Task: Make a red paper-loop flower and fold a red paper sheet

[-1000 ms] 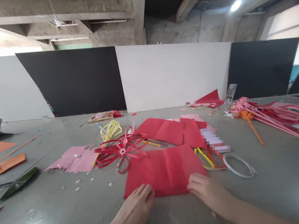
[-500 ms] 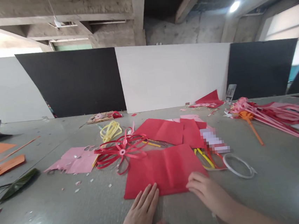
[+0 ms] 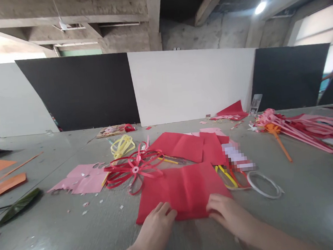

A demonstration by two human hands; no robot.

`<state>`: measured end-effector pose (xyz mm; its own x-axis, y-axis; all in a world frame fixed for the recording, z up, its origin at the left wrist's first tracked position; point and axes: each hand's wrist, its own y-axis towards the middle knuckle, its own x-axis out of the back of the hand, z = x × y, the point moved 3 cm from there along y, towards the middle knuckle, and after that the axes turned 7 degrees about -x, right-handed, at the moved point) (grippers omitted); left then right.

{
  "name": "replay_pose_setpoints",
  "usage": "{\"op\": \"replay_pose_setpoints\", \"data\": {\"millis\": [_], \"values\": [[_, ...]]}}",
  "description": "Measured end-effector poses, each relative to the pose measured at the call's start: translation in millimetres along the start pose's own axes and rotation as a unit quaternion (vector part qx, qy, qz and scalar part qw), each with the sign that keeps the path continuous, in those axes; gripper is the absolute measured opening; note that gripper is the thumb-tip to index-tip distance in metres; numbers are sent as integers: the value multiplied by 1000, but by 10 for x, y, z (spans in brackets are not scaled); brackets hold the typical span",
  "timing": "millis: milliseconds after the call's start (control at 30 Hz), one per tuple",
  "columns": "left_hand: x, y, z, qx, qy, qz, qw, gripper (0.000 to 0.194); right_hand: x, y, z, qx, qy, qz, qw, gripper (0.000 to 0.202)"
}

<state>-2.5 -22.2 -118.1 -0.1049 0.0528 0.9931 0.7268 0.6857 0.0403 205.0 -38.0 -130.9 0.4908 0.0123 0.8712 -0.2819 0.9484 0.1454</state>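
Two bare hands work the near edge of a red sheet [image 3: 187,186] lying on the grey surface [image 3: 77,243], just in front of the wearer. The left hand [image 3: 157,228] and right hand [image 3: 230,213] each show a nearly closed grip, fingers curled at that edge; whether either pinches the sheet or merely presses it, one cannot tell. Red loops [image 3: 135,169] lie by its far left corner. Even pressure from both sides, edge kept straight and centre smoothed outward, should best avoid a skewed crease.
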Motion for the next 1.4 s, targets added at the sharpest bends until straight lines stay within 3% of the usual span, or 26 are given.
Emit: {"op": "replay_pose_setpoints", "data": {"millis": [267,700,933,1400], "values": [[58,137,21,17,-40,78,996,22,61,45,76,-46,31,57,997,20],[57,178,96,20,-45,56,997,19,91,58,114,-64,37,59,996,23],[100,149,57,16,-33,36,999,19,82,40,91,-58,8,31,998,21],[144,121,18,16,-1,37,999,14,47,-16,230,34,-137,-18,990,15]]}}
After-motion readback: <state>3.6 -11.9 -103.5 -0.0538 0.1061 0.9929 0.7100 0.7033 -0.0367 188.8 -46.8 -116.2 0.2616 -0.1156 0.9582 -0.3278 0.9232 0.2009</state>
